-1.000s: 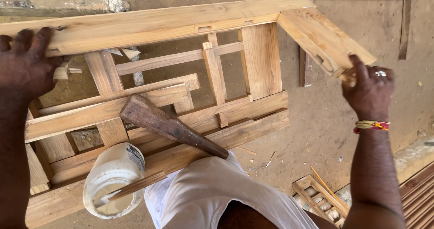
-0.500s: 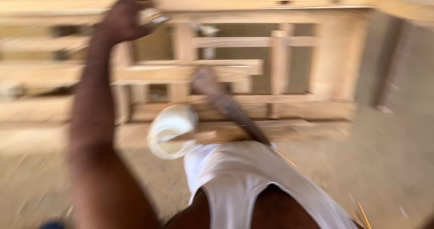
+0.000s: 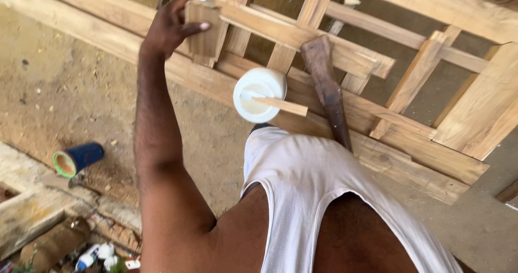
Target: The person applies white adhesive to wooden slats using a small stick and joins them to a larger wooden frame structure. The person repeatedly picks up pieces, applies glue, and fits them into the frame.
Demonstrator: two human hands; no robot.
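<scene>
The small wooden block (image 3: 204,29) was now gripped in my left hand (image 3: 170,25), lifted off the frame (image 3: 302,35). My right hand had left view

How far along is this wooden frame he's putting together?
Much looks built: the wooden frame already has long rails and several cross slats fitted. In hand now: the left hand grips a small wooden block against a slat. A white tub with a wooden stick in it and a dark tool rest on the frame. I can't tell how much remains; the right hand is out of view.
</scene>
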